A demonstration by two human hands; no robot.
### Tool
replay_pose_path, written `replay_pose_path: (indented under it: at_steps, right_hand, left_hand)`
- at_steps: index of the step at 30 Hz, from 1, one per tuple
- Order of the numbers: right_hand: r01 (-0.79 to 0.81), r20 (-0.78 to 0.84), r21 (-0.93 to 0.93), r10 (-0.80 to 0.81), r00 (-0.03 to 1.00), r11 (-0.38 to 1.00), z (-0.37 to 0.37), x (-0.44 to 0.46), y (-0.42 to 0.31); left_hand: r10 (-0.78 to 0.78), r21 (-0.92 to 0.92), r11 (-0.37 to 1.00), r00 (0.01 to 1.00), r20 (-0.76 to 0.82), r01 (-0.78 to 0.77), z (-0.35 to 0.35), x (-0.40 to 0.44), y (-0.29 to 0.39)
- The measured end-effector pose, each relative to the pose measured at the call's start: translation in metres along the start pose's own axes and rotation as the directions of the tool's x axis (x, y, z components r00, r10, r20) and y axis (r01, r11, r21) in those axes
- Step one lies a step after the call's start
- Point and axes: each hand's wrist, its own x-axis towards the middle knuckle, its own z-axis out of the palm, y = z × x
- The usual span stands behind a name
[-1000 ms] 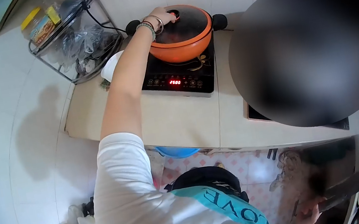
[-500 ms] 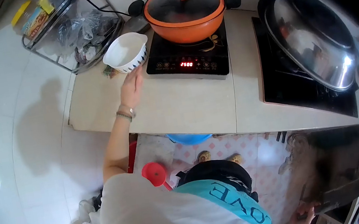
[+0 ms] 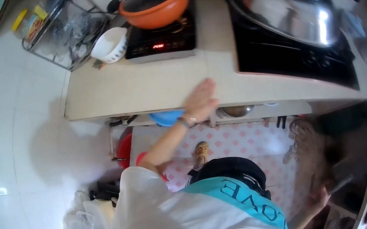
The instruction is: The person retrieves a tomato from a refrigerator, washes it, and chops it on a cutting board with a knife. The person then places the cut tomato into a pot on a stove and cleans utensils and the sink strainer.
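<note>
Knife (image 3: 342, 183), blurred, is gripped in the right hand (image 3: 321, 199), out from the front edge of the counter (image 3: 155, 87), where I observe the left hand (image 3: 201, 102), fingers straight and close together.

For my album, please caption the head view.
Orange pot on a cooktop, white bowl beside it, left hand seen over the counter's edge.
</note>
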Motion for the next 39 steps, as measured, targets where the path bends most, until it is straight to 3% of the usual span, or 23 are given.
replay_pose_path:
  at_steps: [2, 3, 5, 6, 8, 10, 13, 14, 16, 18, 20, 23, 26, 29, 32, 34, 35, 36, 38, 39]
  right_hand:
    - [-0.008, -0.122, 0.110, 0.022, 0.992, 0.994, -0.019, 0.007, -0.004]
    - [-0.043, -0.154, 0.140, 0.065, 0.986, 0.989, -0.037, 0.007, -0.007]
    - [-0.048, -0.171, 0.150, 0.073, 0.983, 0.987, -0.052, 0.000, -0.031]
    - [-0.039, -0.194, 0.194, 0.078, 0.978, 0.980, -0.064, -0.003, -0.044]
    - [-0.008, -0.187, 0.299, 0.067, 0.980, 0.954, -0.109, -0.005, -0.054]
    - [0.029, -0.350, 0.255, 0.064, 0.935, 0.966, -0.143, -0.001, -0.056]
    - [0.021, -0.533, 0.197, 0.089, 0.841, 0.980, -0.184, 0.002, -0.037]
    - [0.026, -0.580, 0.167, 0.077, 0.811, 0.986, -0.202, 0.004, -0.028]
    - [0.044, -0.639, 0.227, 0.115, 0.760, 0.973, -0.249, 0.007, -0.059]
    - [0.035, -0.648, 0.270, 0.155, 0.745, 0.962, -0.313, 0.040, -0.077]
    - [0.071, -0.639, 0.270, 0.123, 0.759, 0.960, -0.332, 0.075, -0.089]
    - [0.028, -0.661, 0.248, 0.148, 0.736, 0.968, -0.336, 0.138, -0.112]
    - [-0.008, -0.610, 0.213, 0.139, 0.780, 0.977, -0.381, 0.211, -0.139]
    - [-0.022, -0.577, 0.156, 0.109, 0.810, 0.987, -0.417, 0.283, -0.161]
    - [-0.110, -0.583, 0.112, 0.155, 0.798, 0.988, -0.446, 0.340, -0.181]
    - [-0.120, -0.567, 0.088, 0.149, 0.810, 0.989, -0.468, 0.372, -0.184]
    - [-0.105, -0.548, 0.096, 0.141, 0.824, 0.990, -0.481, 0.386, -0.183]
    - [-0.093, -0.530, 0.108, 0.137, 0.837, 0.990, -0.494, 0.399, -0.180]
    - [-0.130, -0.560, 0.018, 0.118, 0.820, 0.991, -0.514, 0.423, -0.175]
    - [-0.146, -0.553, -0.016, 0.113, 0.825, 0.989, -0.525, 0.438, -0.173]
  left_hand:
    - [0.101, -0.302, 0.947, 0.994, -0.032, -0.106, 0.037, 0.061, 0.110]
    - [0.130, -0.642, 0.758, 0.991, -0.021, -0.113, 0.056, 0.089, 0.161]
    - [0.241, -0.938, 0.338, 0.971, 0.009, -0.075, 0.063, 0.142, 0.270]
    - [0.317, -0.994, 0.104, 0.947, 0.050, 0.018, 0.066, 0.165, 0.325]
    - [0.429, -0.943, -0.286, 0.903, 0.031, 0.169, 0.096, 0.206, 0.422]
    - [0.507, -0.841, -0.398, 0.852, 0.129, 0.365, 0.106, 0.225, 0.488]
    - [0.572, -0.608, -0.469, 0.745, 0.343, 0.641, 0.150, 0.240, 0.535]
    - [0.599, -0.558, -0.452, 0.701, 0.388, 0.696, 0.164, 0.243, 0.549]
    - [0.560, -0.732, -0.256, 0.714, 0.420, 0.631, 0.155, 0.248, 0.612]
    - [0.539, -0.755, -0.176, 0.703, 0.464, 0.632, 0.176, 0.269, 0.679]
    - [0.529, -0.795, -0.172, 0.735, 0.424, 0.582, 0.195, 0.305, 0.709]
    - [0.544, -0.758, -0.296, 0.755, 0.366, 0.581, 0.214, 0.371, 0.743]
    - [0.609, -0.711, -0.252, 0.679, 0.411, 0.657, 0.263, 0.453, 0.819]
    - [0.565, -0.806, -0.009, 0.668, 0.484, 0.592, 0.334, 0.517, 0.897]
    - [0.493, -0.890, 0.455, 0.821, 0.288, 0.038, 0.391, 0.553, 0.949]
    - [0.429, -0.710, 0.696, 0.855, 0.289, -0.109, 0.418, 0.570, 0.969]
    - [0.564, -0.578, 0.754, 0.758, 0.327, -0.311, 0.411, 0.575, 0.970]
    - [0.339, -0.547, 0.836, 0.817, 0.467, -0.034, 0.442, 0.585, 0.978]
    - [0.488, -0.248, 0.873, 0.764, 0.422, -0.421, 0.485, 0.590, 0.983]
    - [0.420, -0.407, 0.890, 0.716, 0.558, -0.204, 0.497, 0.596, 0.995]
